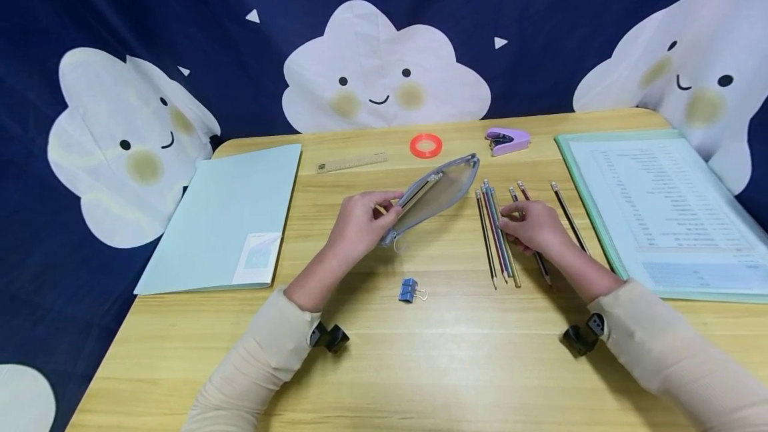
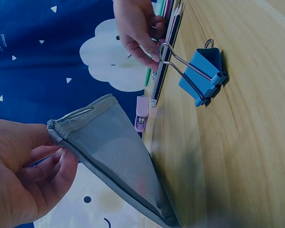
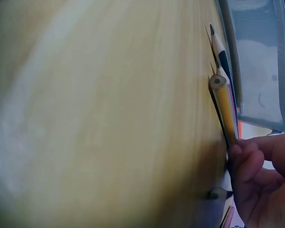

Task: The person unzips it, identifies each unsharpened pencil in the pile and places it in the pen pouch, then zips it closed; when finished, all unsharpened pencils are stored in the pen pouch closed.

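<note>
My left hand (image 1: 363,220) pinches the edge of a grey mesh zip pouch (image 1: 441,197), tilted above the table with its mouth open. Pencils (image 1: 422,192) with pale ends show inside it. In the left wrist view, thumb and fingers grip a corner of the pouch (image 2: 116,149). To the right, my right hand (image 1: 534,225) is low over a row of loose pencils (image 1: 492,232). Its fingertips pinch a yellow pencil (image 3: 225,105) lying beside the others, as the right wrist view shows. Another dark pencil (image 1: 543,269) lies partly hidden beneath this hand.
A blue binder clip (image 1: 408,290) lies in front of the pouch. Behind are a clear ruler (image 1: 352,163), a red tape ring (image 1: 425,146) and a purple stapler (image 1: 509,141). Folders flank the work: light blue (image 1: 231,205) left, green with printed sheets (image 1: 666,212) right. One pencil (image 1: 570,217) lies apart.
</note>
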`<state>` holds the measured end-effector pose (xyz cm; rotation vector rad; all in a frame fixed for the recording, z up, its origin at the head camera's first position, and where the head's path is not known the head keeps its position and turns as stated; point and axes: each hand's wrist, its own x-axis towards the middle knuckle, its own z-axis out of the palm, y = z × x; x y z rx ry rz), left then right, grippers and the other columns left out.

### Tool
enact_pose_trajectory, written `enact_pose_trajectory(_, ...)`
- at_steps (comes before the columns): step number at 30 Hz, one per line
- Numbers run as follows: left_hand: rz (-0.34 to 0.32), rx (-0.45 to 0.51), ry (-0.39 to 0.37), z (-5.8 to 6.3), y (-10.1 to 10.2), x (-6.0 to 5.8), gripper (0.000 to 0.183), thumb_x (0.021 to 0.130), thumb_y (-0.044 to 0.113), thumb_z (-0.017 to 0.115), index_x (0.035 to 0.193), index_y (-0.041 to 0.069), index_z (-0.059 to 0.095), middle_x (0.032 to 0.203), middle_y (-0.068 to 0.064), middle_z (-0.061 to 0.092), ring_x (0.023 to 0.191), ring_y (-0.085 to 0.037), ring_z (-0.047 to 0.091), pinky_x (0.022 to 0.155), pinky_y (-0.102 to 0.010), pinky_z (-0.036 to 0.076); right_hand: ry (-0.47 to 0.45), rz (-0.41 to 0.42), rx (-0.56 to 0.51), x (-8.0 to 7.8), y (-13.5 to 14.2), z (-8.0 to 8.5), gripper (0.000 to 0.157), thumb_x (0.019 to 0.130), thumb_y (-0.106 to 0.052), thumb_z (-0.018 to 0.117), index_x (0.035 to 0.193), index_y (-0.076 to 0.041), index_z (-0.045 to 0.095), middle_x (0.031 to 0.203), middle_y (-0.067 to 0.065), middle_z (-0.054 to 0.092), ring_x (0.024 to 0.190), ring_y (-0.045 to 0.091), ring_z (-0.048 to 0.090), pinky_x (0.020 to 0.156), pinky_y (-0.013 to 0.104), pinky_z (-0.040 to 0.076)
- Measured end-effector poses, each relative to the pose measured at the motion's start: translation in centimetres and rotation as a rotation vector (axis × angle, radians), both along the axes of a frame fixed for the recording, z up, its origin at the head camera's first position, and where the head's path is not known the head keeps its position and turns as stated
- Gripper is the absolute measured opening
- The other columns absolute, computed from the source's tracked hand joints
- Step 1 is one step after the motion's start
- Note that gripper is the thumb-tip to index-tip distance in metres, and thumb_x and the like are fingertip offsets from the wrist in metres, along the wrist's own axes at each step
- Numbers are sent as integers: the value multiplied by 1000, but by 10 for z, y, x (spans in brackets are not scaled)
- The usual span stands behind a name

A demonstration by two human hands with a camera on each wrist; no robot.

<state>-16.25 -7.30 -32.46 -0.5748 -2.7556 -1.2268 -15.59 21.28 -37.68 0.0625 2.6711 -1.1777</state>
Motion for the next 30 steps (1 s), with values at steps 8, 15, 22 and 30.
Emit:
enact_pose_trajectory(8,4,4,0,1,-1,1,24,80,16,60,104,14,64,75,5,59,58,-7,53,43,-19,44,25,67,348,0,-1,15,35,78,-16,56,106,3,53,81,19,58,42,15,49,44,29,40)
enact_pose_trajectory(15,-1,-4,-11,2,-1,1,25,81,16,59,105,14,64,73,5,59,58,-12,54,41,-21,43,77,-21,259,0,1,44,38,77,-19,54,109,2,48,61,7,55,44,16,51,39,29,39)
enact_pose_trajectory(22,1,-14,-5,3,0,1,24,81,16,59,105,14,64,74,4,59,59,-11,54,43,-19,44,484,-384,-335,-5,-19,75,29,72,-7,54,97,-11,40,64,7,60,35,19,47,32,29,38)
enact_pose_trajectory(30,-17,-4,29,1,2,2,23,80,13,59,102,11,65,73,4,60,58,-8,54,45,-18,43,455,-453,-630,-13,-63,51,29,72,-2,57,93,-10,37,68,9,62,32,15,44,28,27,36)
